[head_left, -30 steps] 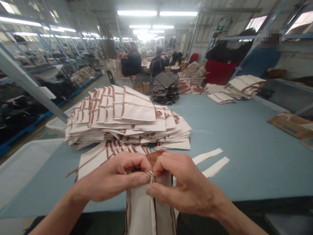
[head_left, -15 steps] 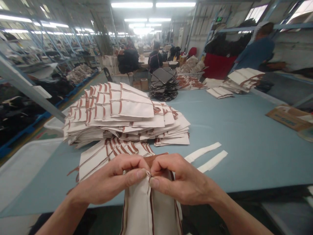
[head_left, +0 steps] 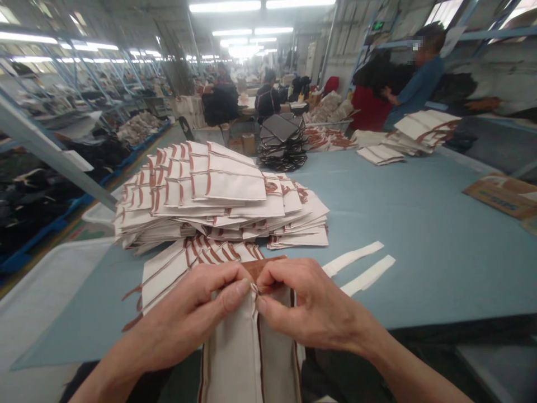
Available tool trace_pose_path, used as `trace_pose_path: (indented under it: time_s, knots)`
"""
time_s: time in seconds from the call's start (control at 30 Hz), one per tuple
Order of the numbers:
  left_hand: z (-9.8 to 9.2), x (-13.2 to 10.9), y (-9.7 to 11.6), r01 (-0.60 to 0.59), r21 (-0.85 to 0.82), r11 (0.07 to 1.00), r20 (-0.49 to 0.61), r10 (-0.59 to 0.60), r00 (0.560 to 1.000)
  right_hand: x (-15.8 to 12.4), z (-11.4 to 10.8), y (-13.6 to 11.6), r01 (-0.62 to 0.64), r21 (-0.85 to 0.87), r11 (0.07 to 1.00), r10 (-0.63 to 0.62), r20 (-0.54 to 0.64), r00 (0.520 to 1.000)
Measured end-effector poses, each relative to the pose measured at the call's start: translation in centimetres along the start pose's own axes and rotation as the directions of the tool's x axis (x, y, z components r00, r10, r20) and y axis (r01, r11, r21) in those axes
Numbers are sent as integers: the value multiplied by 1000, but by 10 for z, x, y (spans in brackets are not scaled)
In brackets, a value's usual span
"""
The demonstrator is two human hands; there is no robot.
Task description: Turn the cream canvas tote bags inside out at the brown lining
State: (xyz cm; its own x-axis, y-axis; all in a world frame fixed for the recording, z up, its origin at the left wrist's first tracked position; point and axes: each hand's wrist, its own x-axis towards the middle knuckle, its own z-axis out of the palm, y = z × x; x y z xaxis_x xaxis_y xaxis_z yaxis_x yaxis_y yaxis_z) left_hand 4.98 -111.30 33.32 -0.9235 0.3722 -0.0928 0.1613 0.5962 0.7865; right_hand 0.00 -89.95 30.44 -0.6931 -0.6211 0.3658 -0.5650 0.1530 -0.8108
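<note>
Both my hands pinch a cream fabric panel with brown edging (head_left: pixel 235 358) at its upper end, above the table's front edge. My left hand (head_left: pixel 201 305) grips the seam from the left, thumb on top. My right hand (head_left: pixel 308 305) holds the same seam from the right, its fingertips almost touching the left ones. The panel hangs down towards me, with a dark seam along its middle. A brown strip (head_left: pixel 266 266) shows just behind my fingers. What lies exactly between the fingertips is too small to make out.
Stacks of cream, brown-edged pieces (head_left: pixel 235 173) cover the table's left part. Two white strips (head_left: pixel 354 257) lie right of my hands. Black framed pieces (head_left: pixel 281 134) are piled behind. A cardboard box (head_left: pixel 501 196) sits on the blue-green table (head_left: pixel 403 207). A co-worker (head_left: pixel 422 78) stands at back right.
My hands stay pinched at the seam, the panel's lower part shifting slightly left. The co-worker at back right has moved left and turned, with a hand now showing.
</note>
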Motion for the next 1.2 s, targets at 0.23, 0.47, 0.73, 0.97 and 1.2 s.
trace_pose_path:
  time_s: [0.23,0.47,0.73,0.97,1.2]
  knots:
    - [6,3,0,-95,62,994,-148,103,984,3,-1,0,-18,86,996,15,32,999]
    - [14,-3,12,-39,199,979,-315,102,944,-1,0,3,-56,78,995,54,25,998]
    - [20,-7,12,24,149,989,-251,15,968,-6,4,9,-24,43,999,23,34,999]
    - [21,-5,10,70,86,994,-198,-52,979,-10,0,11,6,68,998,-15,120,993]
    - [27,3,-4,171,-315,933,-70,-202,977,-9,-6,16,-65,137,988,38,190,981]
